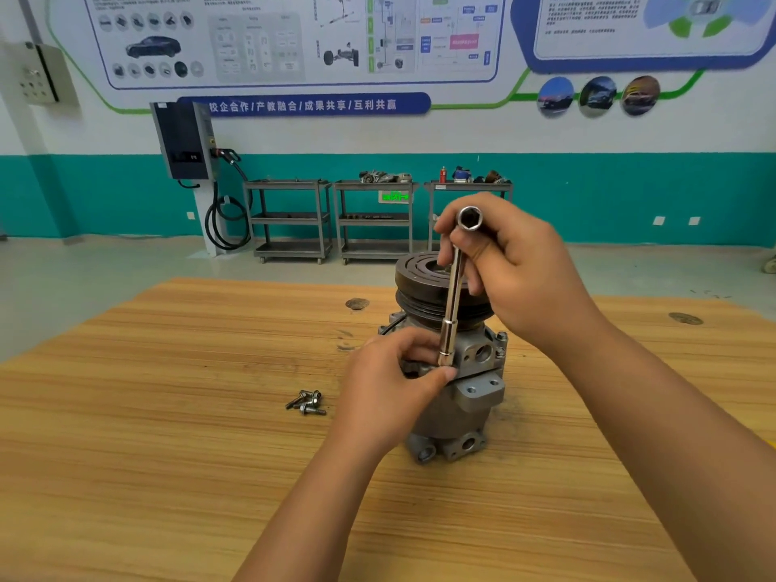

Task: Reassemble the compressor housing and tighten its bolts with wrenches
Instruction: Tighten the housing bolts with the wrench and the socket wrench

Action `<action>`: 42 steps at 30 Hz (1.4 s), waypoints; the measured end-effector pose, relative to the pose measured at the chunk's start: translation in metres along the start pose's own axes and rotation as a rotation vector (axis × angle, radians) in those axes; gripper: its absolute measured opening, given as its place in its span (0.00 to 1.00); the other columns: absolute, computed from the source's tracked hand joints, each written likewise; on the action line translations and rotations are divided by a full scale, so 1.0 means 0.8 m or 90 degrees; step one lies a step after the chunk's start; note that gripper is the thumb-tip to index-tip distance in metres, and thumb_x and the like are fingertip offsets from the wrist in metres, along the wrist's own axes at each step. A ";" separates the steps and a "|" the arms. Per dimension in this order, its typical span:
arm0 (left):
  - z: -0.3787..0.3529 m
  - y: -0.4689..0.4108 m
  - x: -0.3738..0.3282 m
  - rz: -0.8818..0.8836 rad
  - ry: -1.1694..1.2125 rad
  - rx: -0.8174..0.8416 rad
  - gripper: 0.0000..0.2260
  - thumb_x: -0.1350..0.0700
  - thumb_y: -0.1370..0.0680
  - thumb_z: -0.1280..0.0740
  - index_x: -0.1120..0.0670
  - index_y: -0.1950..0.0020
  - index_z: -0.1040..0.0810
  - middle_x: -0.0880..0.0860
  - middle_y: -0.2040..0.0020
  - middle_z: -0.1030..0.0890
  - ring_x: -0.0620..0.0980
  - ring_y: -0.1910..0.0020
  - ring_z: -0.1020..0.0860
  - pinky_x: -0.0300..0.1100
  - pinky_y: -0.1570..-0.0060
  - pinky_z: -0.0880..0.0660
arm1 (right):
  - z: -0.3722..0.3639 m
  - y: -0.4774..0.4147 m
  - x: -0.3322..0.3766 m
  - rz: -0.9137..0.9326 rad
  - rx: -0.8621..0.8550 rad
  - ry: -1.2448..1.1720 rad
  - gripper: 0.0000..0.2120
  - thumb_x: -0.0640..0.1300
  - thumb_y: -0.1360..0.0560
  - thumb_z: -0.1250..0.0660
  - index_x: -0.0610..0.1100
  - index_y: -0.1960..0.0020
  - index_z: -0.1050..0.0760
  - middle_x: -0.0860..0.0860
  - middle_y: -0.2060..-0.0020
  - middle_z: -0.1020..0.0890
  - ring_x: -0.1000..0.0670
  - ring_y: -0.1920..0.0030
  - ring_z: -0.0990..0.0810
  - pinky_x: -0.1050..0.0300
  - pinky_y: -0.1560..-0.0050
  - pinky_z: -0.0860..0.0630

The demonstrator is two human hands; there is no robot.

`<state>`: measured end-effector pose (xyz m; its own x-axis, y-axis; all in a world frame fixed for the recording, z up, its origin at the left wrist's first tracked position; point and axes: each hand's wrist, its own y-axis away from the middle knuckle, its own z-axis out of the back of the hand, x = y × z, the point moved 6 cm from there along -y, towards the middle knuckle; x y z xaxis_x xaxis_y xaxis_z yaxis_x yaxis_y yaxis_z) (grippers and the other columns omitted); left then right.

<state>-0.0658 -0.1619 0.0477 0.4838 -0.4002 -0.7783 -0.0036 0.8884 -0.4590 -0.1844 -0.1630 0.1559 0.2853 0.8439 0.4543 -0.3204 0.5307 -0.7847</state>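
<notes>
Two hands on socket wrench (451, 312): right hand (520, 279) gripping upper shaft, left hand (390, 384) pinching lower end at compressor housing (466, 413). Loose bolts (306, 403) nearby on wooden table (168, 413).

Place: we log an automotive training workshop.
Walls: posters (294, 39) of cars and vehicle systems; a wall charging unit (184, 140) with coiled cable.
Storage: steel carts (289, 218) bearing metal parts (384, 176).
Bench: wooden table (168, 392), compressor (457, 409), loose bolts (306, 402).

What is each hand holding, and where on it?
Right hand grips the socket wrench near its top end; left hand pinches its lower tip.
</notes>
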 end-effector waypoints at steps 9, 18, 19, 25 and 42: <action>-0.001 0.002 0.002 -0.012 -0.024 0.011 0.10 0.49 0.29 0.27 0.36 0.56 0.25 0.35 0.60 0.20 0.35 0.50 0.26 0.29 0.58 0.35 | 0.004 -0.011 -0.011 -0.108 0.105 0.035 0.13 0.38 0.18 0.45 0.53 0.54 0.28 0.54 0.62 0.20 0.55 0.71 0.24 0.68 0.66 0.28; 0.017 -0.025 -0.015 -0.049 -0.016 0.109 0.11 0.47 0.22 0.36 0.49 0.56 0.16 0.45 0.63 0.17 0.42 0.63 0.21 0.39 0.61 0.27 | 0.007 -0.023 -0.005 -0.118 0.152 0.101 0.09 0.40 0.21 0.37 0.54 0.55 0.27 0.54 0.61 0.18 0.56 0.69 0.20 0.67 0.64 0.24; 0.018 -0.028 -0.018 -0.050 -0.017 0.109 0.07 0.48 0.23 0.34 0.45 0.56 0.17 0.41 0.63 0.17 0.37 0.62 0.21 0.32 0.65 0.27 | 0.007 -0.024 -0.005 -0.117 0.147 0.111 0.07 0.41 0.22 0.36 0.53 0.54 0.27 0.53 0.61 0.18 0.56 0.69 0.20 0.67 0.64 0.24; 0.010 -0.030 -0.018 -0.044 -0.006 0.094 0.05 0.49 0.30 0.26 0.44 0.62 0.21 0.43 0.65 0.18 0.36 0.63 0.21 0.26 0.67 0.29 | 0.007 -0.024 -0.008 -0.147 0.076 0.148 0.12 0.52 0.28 0.30 0.43 0.57 0.25 0.44 0.65 0.19 0.51 0.67 0.20 0.53 0.60 0.21; 0.008 -0.025 -0.007 0.003 0.035 0.065 0.06 0.48 0.28 0.27 0.46 0.62 0.22 0.42 0.68 0.21 0.34 0.68 0.24 0.26 0.69 0.31 | 0.008 0.003 -0.046 -0.253 0.057 -0.021 0.09 0.47 0.33 0.24 0.49 0.63 0.25 0.51 0.66 0.21 0.53 0.62 0.23 0.57 0.60 0.26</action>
<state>-0.0629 -0.1758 0.0642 0.4353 -0.4046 -0.8042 0.0846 0.9078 -0.4109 -0.2016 -0.1924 0.1403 0.3739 0.5725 0.7297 -0.2693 0.8199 -0.5053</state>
